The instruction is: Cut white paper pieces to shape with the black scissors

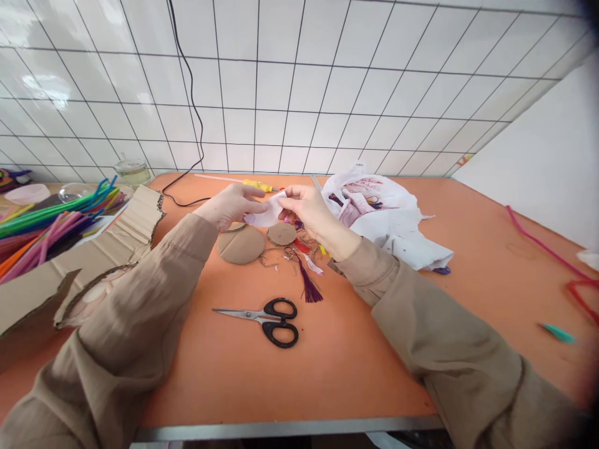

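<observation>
A small pale pink-white piece (266,215), thin like cloth or paper, is stretched between both hands above the table. My left hand (234,207) pinches its left side, and my right hand (306,211) grips its upper right edge between thumb and fingers. Below them lie a larger cardboard disc (241,244) and a smaller cardboard disc (281,234). A dark purple tassel (310,284) rests among thread scraps under my right hand. Nearer to me, black-handled scissors (262,319) lie with the blades almost closed, pointing left.
Colourful pipe cleaners (56,218) and cut cardboard (116,227) fill the left side. A white plastic bag (388,218) stands right of my hands. Behind them lies a yellow-handled tool (258,186). A black cable (191,81) runs down the tiled wall. Pink-red pipe cleaners (543,240) lie far right.
</observation>
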### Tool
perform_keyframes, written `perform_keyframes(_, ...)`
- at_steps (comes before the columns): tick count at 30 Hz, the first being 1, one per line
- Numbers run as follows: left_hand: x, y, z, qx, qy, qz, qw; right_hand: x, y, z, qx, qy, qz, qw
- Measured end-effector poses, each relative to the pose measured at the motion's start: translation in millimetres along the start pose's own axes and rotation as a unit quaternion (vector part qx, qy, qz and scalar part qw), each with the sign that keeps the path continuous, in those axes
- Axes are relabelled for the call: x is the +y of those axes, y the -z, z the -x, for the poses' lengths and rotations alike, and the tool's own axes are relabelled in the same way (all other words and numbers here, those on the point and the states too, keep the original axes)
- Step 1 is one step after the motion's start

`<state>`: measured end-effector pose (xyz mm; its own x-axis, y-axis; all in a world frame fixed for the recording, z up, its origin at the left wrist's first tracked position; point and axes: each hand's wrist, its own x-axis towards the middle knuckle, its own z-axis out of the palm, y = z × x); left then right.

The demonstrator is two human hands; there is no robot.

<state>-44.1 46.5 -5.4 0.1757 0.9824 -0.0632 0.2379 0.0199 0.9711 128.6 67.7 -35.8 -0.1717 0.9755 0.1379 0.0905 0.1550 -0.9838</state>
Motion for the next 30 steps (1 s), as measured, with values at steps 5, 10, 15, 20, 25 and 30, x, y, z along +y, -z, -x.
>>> perform_keyframes(5,-6,1.0,-6,0.002,0.001,0.004,1.000,-1,3,1,-0.058,-0.025,-0.042,0.997)
perform_keyframes(10,-5,2.7,-5,0.004,-0.003,0.021,1.000,-3,2,4,-0.084,-0.025,0.002,0.996)
perform_keyframes(15,0,-1.4,1,0.054,-0.033,-0.040,0.997,-7,0,7,-0.042,-0.034,0.035,0.998)
perform_keyframes(20,8,-6.8,7,0.113,-0.120,-0.208,0.964,-10,-1,8,-0.032,-0.046,0.017,0.998)
perform_keyframes(25,9,-12.9,8,0.029,-0.122,-0.253,0.959,-10,-3,8,-0.049,-0.064,-0.035,0.996)
perform_keyframes(30,8,-14.1,7,0.020,-0.124,-0.230,0.965,-9,-1,8,-0.069,-0.075,-0.071,0.992)
